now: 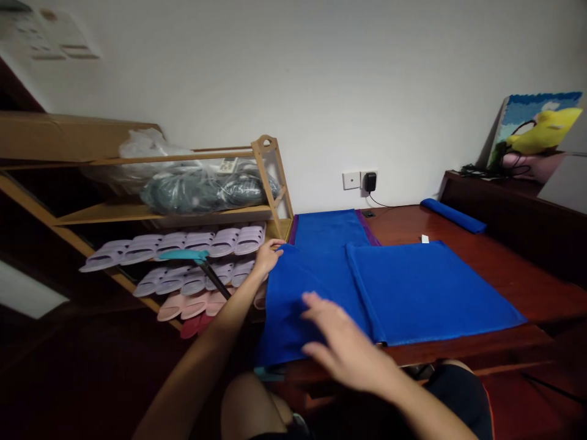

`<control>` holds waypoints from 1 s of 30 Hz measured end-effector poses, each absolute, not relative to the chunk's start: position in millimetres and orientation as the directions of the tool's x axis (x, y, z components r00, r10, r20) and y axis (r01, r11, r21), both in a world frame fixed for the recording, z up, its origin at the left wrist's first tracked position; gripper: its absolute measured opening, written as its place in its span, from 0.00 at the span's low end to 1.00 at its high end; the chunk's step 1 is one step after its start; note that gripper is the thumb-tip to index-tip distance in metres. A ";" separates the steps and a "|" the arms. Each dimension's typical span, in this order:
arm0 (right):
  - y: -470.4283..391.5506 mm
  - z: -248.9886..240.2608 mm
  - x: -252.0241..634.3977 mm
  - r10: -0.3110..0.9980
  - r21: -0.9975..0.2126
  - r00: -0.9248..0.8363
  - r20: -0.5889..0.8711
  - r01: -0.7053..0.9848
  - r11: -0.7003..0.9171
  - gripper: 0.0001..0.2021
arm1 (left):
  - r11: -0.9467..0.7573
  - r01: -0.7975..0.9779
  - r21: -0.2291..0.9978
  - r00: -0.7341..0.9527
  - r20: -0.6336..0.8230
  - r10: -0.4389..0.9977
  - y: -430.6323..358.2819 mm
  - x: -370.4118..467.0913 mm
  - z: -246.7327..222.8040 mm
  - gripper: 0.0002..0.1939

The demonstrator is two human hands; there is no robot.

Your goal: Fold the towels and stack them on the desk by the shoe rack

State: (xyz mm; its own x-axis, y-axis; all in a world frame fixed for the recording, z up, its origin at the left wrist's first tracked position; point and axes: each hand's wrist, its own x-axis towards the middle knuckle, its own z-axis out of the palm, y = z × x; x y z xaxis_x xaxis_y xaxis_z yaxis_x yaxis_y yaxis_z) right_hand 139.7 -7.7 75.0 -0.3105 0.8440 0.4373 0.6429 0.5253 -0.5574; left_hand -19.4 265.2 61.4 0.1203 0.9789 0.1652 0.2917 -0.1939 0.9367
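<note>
My left hand (269,256) is closed on the far left corner of a blue cloth (316,275), thumb and fingers pinching its edge. This cloth lies over the left end of the table and hangs slightly past its near edge. Above its near part hovers my right hand (342,342), somewhat blurred, with fingers apart and nothing in them. To the right lies a folded blue cloth (431,293), its left edge meeting the first. Beyond them, another blue cloth with purple edging (328,225) lies flat against the wall.
A rolled blue cloth (454,215) rests at the back of the reddish-brown table (398,226). A black charger (370,181) is plugged into the wall. On the left, a wooden rack (270,177) holds rows of slippers (224,241); a turquoise-topped handle (186,255) stands before it.
</note>
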 end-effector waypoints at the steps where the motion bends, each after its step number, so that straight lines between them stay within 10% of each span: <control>1: -5.8 73.2 167.7 0.871 -0.556 -0.211 0.444 0.697 0.453 0.21 | -0.181 0.290 0.940 0.112 0.155 0.982 265.8 -24.2 57.3 0.13; 9: 6.3 -10.6 437.2 0.812 -0.267 0.530 0.244 0.842 -0.469 0.32 | 0.027 0.246 0.969 0.124 -0.059 0.991 272.9 -44.8 32.3 0.21; 30: -4.6 -23.1 569.7 0.808 -0.278 0.575 0.126 0.803 -0.527 0.33 | -0.324 0.544 0.774 0.359 0.134 0.924 279.8 -38.3 54.7 0.11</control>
State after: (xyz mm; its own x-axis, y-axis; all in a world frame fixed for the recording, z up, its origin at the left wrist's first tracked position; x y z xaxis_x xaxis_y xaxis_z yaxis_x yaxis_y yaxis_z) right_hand 569.7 -4.6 -23.1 0.5750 0.8083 0.1265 0.8027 -0.5275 -0.2784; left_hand -38.3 279.8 54.7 0.3593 0.9236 0.1338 0.5437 -0.3237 0.7743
